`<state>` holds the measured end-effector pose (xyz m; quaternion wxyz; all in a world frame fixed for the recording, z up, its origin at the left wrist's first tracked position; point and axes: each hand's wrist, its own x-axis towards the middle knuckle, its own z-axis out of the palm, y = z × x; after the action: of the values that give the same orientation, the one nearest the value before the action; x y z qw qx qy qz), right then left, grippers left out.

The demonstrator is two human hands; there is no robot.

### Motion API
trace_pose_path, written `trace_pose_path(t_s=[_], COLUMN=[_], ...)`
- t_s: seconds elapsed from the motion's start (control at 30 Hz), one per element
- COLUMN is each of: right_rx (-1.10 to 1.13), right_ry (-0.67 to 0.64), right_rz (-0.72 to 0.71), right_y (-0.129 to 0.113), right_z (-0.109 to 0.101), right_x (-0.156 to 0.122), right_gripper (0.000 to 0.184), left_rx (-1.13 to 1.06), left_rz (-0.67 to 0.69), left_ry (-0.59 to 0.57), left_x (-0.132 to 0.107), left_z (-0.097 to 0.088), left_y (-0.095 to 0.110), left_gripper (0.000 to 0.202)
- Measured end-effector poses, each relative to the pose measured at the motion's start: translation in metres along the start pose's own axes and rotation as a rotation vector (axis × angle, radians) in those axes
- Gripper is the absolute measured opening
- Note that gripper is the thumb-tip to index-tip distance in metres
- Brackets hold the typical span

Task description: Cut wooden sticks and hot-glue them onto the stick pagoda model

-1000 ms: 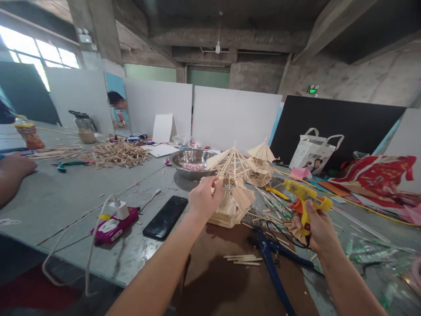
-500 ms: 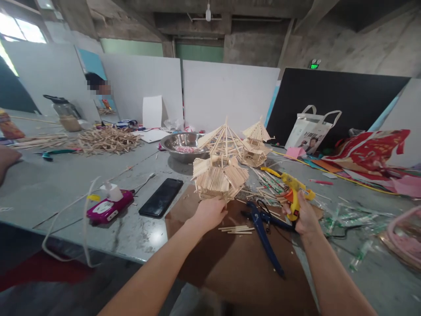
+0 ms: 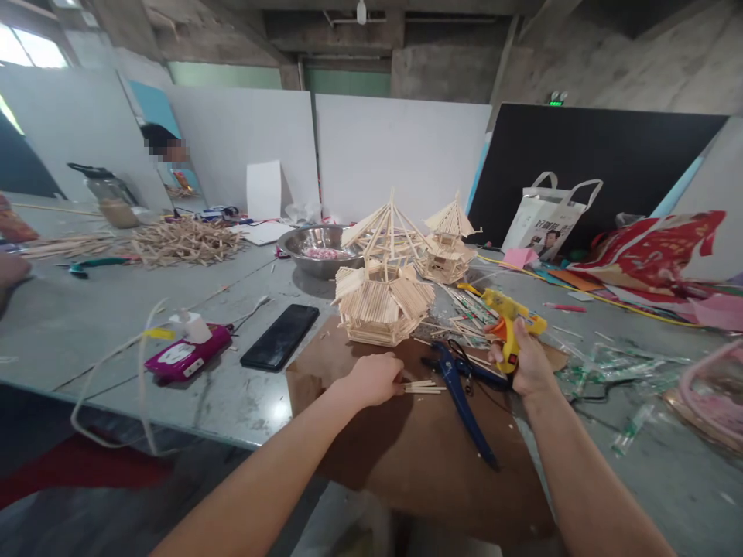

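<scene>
My right hand (image 3: 529, 362) is wrapped round the handle of a yellow hot glue gun (image 3: 511, 321), whose nozzle points left. Low over the brown board (image 3: 464, 495), my left hand (image 3: 377, 377) has its fingers curled at the left ends of a few short wooden sticks (image 3: 425, 387); whether it grips one is hidden. Just beyond it stands a small pavilion model (image 3: 380, 305) of thin sticks, with sloping roof panels. An open stick roof frame (image 3: 392, 224) shows behind that, and a finished-looking pavilion (image 3: 450, 240) stands to its right. Blue-handled cutters (image 3: 467, 414) lie between my hands.
A black phone (image 3: 279, 336) and a purple power adapter (image 3: 189, 354) with a white cable lie left. Behind are a steel bowl (image 3: 316, 259) and a stick pile (image 3: 183, 241). Clear plastic wrappers (image 3: 615, 371) litter the right. Another person's hand (image 3: 12, 271) shows at the left edge.
My left hand has left the pavilion model's base and come down toward me to the short sticks. The glue gun stays in my right hand. The view has tilted slightly.
</scene>
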<state>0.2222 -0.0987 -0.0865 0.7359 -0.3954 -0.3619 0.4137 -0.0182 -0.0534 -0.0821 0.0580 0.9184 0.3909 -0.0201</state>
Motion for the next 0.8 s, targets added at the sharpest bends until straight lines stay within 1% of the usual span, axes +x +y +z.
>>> trace_pose_path(t_s=[0.17, 0.27, 0.33, 0.43, 0.47, 0.5, 0.57, 0.67, 0.8], right_rx=[0.015, 0.018, 0.026, 0.056, 0.068, 0.08, 0.109, 0.142, 0.146], right_ry=[0.023, 0.102, 0.25, 0.567, 0.648, 0.7, 0.737, 0.741, 0.748], right_rz=[-0.027, -0.063, -0.108, -0.165, -0.177, -0.186, -0.199, -0.184, -0.189], right_y=[0.0, 0.002, 0.003, 0.0, -0.002, -0.004, -0.009, -0.014, -0.012], right_z=[-0.005, -0.009, -0.012, -0.02, -0.023, -0.026, -0.032, -0.037, -0.04], right_x=[0.004, 0.009, 0.014, 0.019, 0.021, 0.022, 0.023, 0.023, 0.024], right_gripper=[0.036, 0.036, 0.036, 0.037, 0.036, 0.035, 0.034, 0.034, 0.034], left_rx=[-0.021, 0.022, 0.052, 0.073, 0.072, 0.069, 0.065, 0.081, 0.103], left_rz=[-0.039, -0.076, -0.088, -0.069, -0.056, -0.04, -0.015, 0.029, 0.113], left_ry=[0.022, 0.058, 0.082, 0.116, 0.123, 0.128, 0.136, 0.133, 0.098], left_x=[0.003, 0.007, 0.012, 0.019, 0.021, 0.024, 0.03, 0.045, 0.078], left_z=[0.002, 0.0, -0.003, -0.008, -0.01, -0.011, -0.014, -0.02, -0.027], left_y=[0.002, 0.006, 0.011, 0.017, 0.02, 0.022, 0.026, 0.034, 0.045], left_gripper=[0.016, 0.016, 0.019, 0.022, 0.023, 0.023, 0.023, 0.023, 0.026])
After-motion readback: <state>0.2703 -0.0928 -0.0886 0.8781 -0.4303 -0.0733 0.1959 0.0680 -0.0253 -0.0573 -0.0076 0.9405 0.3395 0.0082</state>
